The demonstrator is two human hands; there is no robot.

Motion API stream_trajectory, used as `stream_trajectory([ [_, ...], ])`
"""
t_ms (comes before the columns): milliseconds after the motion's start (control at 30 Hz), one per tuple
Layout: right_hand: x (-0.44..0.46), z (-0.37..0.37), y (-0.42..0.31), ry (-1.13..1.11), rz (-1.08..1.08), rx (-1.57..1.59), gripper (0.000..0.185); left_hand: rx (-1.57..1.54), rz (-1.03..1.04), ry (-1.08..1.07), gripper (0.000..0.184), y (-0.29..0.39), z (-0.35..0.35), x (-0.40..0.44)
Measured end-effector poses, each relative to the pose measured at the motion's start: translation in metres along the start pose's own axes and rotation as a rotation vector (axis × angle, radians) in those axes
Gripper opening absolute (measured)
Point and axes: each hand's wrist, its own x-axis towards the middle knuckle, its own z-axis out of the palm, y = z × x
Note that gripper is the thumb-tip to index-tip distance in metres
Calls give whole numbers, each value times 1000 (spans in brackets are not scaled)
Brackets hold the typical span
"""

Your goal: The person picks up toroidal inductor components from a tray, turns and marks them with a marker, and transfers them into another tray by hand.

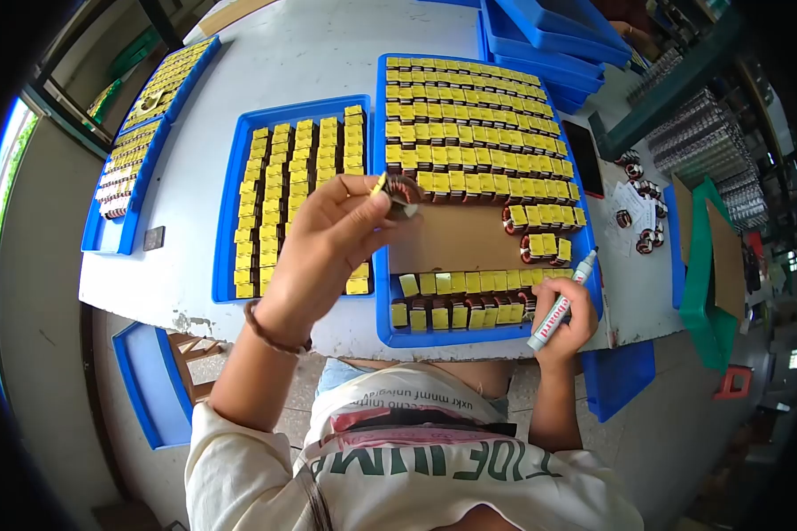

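My left hand point(341, 226) pinches a copper-wound coil point(402, 193) with a yellow top, raised over the gap between the two trays' rows. My right hand point(562, 320) is wrapped round a white and green marker point(563, 303) at the near right corner of the larger blue tray point(382, 301). That tray holds long rows of yellow-topped coils point(469, 159), with bare cardboard point(452, 237) showing between the far rows and the near ones. A smaller blue tray point(224, 221) with more yellow-topped coils stands to its left.
Two blue trays of coils point(133, 159) lie at the far left, near a small dark block point(154, 238). Stacked blue trays point(549, 44) stand at the back. Loose coils point(651, 239), a dark flat device point(583, 159) and a green crate point(713, 274) are on the right.
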Motion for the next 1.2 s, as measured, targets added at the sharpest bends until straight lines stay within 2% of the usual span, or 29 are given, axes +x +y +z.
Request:
stream_trajectory([
  [67, -2, 4, -1, 5, -2, 20, 26, 6, 49, -2, 25, 3, -27, 18],
  [167, -2, 4, 2, 33, -4, 21, 26, 139, 118, 142, 26, 25, -51, 43],
  [233, 0, 2, 0, 18, -9, 4, 25, 410, 208, 247, 26, 37, -68, 71],
  [267, 1, 1, -3, 2, -6, -15, 24, 409, 209, 249, 26, 41, -76, 86],
  [333, 3, 0, -6, -26, 1, -56, 23, 906, 272, 429, 24, 44, -93, 114],
  [367, 4, 0, -6, -23, 1, -59, 23, 905, 275, 426, 24, 42, -100, 125],
  [500, 4, 0, -5, -51, 3, -72, 22, 1420, 278, 352, 21, 25, -124, 159],
  [700, 2, 2, 2, -36, -31, -54, 25, 1515, 227, 322, 21, 3, -132, 174],
  [833, 3, 0, -3, -69, 4, -91, 22, 1274, -26, 291, 23, 0, -136, 173],
  [867, 3, 0, -4, -68, 9, -91, 22, 1277, -28, 287, 23, 1, -137, 173],
  [1000, 5, 0, -5, -61, -1, -87, 23, 1525, 122, 155, 23, 3, -139, 172],
  [1033, 5, 1, -5, -52, -2, -80, 23, 1524, 119, 139, 23, 3, -132, 169],
  [1167, 6, 0, -6, -22, -4, -93, 26, 1523, 399, 252, 21, 8, -78, 138],
  [1200, 5, -2, -6, -19, 13, -115, 26, 1520, 404, 155, 22, 8, -65, 131],
])
